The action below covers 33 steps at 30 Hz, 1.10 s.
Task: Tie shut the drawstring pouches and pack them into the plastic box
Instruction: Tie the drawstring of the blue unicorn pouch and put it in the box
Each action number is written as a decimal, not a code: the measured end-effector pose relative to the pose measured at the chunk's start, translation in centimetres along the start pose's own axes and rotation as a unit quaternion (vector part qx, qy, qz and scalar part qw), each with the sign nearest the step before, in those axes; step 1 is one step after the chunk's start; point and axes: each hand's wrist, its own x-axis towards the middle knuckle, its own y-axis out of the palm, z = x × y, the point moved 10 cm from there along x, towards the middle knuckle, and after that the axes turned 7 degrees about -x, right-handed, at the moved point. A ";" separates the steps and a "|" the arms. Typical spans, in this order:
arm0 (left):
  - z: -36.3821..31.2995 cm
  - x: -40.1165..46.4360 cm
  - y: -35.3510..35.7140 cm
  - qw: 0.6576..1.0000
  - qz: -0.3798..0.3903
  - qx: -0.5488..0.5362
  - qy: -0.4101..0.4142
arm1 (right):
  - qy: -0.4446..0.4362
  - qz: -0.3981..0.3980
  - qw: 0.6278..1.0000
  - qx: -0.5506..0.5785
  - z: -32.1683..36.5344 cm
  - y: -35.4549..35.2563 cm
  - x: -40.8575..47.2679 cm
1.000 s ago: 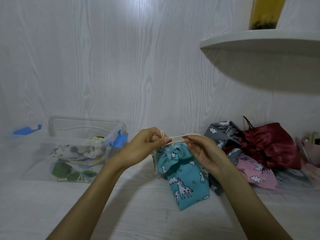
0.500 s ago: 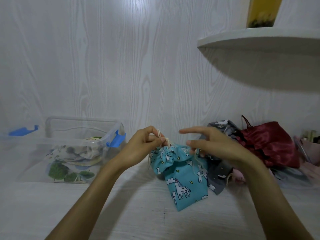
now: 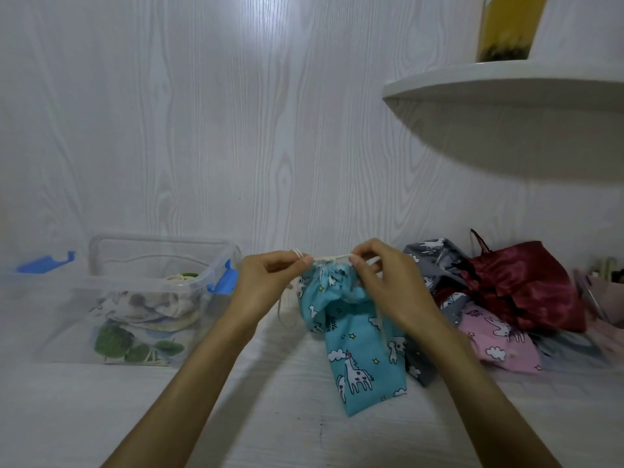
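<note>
A white wood-grain table [image 3: 101, 417] is running up to a matching wall, with a curved shelf [image 3: 506, 79] at two o'clock carrying a yellow jar [image 3: 506, 25]. The clear plastic box [image 3: 141, 298] with blue latches is sitting at nine o'clock, folded pouches lying inside. At three o'clock a heap of pouches [image 3: 506, 298], grey, maroon and pink, is waiting. At centre the teal unicorn pouch [image 3: 358, 349] is resting on the table, neck gathered. The left hand [image 3: 270, 278] is pinching the cream drawstring [image 3: 332, 258]; the right hand [image 3: 385, 282], lifted off with fingers spread half a second ago, is gripping the cord again, pulling it taut between both grips.
</note>
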 end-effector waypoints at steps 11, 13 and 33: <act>1.7 0.2 0.0 0.996 0.014 -0.074 -0.043 | 0.041 0.149 0.986 0.056 -1.8 2.4 -0.5; 1.6 0.0 1.4 0.987 0.046 -0.142 -0.060 | 0.038 0.153 0.986 0.057 -1.6 2.7 -0.5; 4.6 -5.2 7.5 0.878 0.393 0.230 -0.149 | 0.121 0.294 0.942 0.103 -2.4 1.5 -1.9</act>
